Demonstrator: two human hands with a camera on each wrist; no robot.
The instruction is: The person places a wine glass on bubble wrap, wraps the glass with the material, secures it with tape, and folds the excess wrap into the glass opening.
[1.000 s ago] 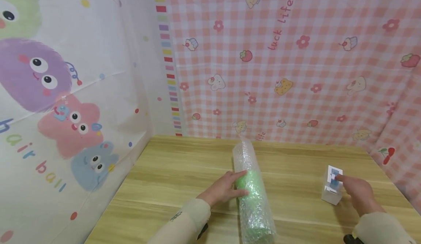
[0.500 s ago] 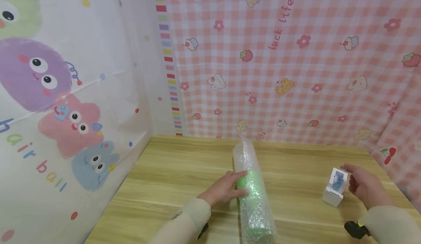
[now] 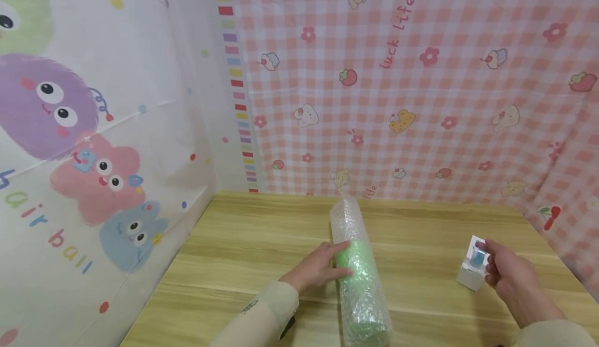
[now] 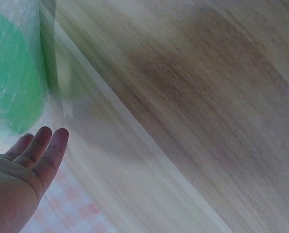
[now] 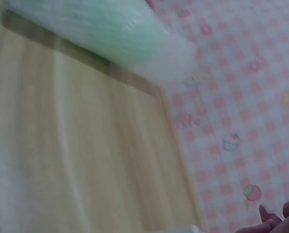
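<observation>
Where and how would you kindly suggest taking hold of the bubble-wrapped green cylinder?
I would grip the bubble-wrapped green cylinder around its green section, coming from above and spanning its width. It lies lengthwise on the wood-grain table, so both rounded long sides look reachable, while its far end shows only pale wrap, which might crush.

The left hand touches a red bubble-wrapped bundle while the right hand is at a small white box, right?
Not quite: the bubble-wrapped bundle is green, not red, as the head view shows. The left hand does touch it, and the right hand is at the small white box.
</observation>
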